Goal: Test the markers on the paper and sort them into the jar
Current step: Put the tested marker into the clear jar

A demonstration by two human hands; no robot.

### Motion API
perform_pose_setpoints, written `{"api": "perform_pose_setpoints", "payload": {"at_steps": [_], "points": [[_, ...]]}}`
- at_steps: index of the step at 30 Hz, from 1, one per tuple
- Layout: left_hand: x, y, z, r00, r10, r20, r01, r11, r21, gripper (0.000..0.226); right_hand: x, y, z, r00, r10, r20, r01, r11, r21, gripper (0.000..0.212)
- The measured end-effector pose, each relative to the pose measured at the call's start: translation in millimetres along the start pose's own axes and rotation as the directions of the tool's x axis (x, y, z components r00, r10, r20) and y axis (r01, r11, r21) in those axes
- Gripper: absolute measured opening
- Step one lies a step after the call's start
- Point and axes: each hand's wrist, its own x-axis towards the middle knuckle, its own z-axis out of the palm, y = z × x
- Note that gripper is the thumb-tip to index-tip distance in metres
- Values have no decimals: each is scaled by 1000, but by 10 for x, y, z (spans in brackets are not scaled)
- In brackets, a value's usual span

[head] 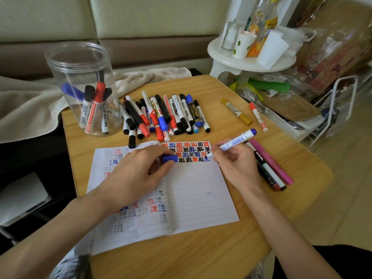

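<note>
An open lined notebook (pixel 193 190) lies on the wooden table (pixel 201 254), with rows of red, blue and black test marks along the top of its right page. My right hand (pixel 233 160) grips a white marker with a blue end (pixel 237 140), its tip on the paper at the end of the third row. My left hand (pixel 138 170) rests on the notebook and pinches the blue cap (pixel 170 158). A clear plastic jar (pixel 80 87) at the table's far left holds several markers. A pile of several markers (pixel 163 115) lies behind the notebook.
A gold marker (pixel 236 111) and a red-capped marker (pixel 258 116) lie at the far right. A pink marker (pixel 271 162) and other markers lie beside my right wrist. A beige towel (pixel 30 105) drapes left. A white stool (pixel 249 61) carries cups and bottles.
</note>
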Motion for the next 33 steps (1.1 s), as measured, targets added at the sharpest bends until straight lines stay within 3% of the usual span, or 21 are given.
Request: {"api": "perform_pose_setpoints", "payload": {"at_steps": [22,30,33], "points": [[5,3,-1,1000,19,-9,-19,1000,11,22,20,21,-11,999,37,-39,-38,999,-16,7],[4,10,-8,1000,25,-6,-25,1000,9,26,-4,-3,-18,999,34,4,-34,998,-45,17],[7,14,-8,1000,22,-4,-22,1000,8,25,15,4,-20,997,59,-45,-60,998,-10,11]]}}
